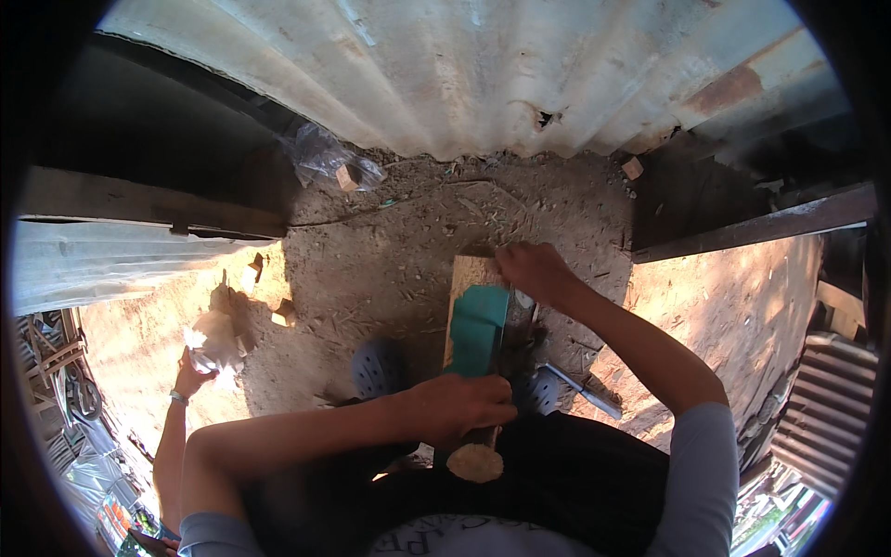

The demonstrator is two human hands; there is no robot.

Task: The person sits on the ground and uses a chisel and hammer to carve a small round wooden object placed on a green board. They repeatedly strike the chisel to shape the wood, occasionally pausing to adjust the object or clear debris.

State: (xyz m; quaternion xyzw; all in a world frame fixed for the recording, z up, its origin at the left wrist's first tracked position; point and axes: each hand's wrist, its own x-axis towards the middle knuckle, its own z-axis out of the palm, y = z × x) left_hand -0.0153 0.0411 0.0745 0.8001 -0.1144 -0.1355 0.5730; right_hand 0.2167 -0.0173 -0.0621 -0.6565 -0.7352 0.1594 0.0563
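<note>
A long piece of wood point(476, 269) lies lengthwise in front of me, with a teal patch point(476, 325) on its upper face. I cannot tell whether this patch is paint or a sheet. My left hand point(459, 408) is wrapped round the nearer part, close to my lap. Just below that hand a rounded, pale wooden end point(475, 462) shows; how it joins the rest is hidden. At the far right corner, my right hand point(534, 271) is closed on the wood's edge, its fingertips partly out of sight.
Perforated clogs point(378, 367) flank the wood. A long blade-like tool point(594, 397) rests on the dirt at right. Another person's hand point(190, 376) holds a whitish bundle point(215, 339) at left. Small wood blocks point(284, 314), a plastic bag point(325, 158) and corrugated sheet point(445, 74) lie beyond.
</note>
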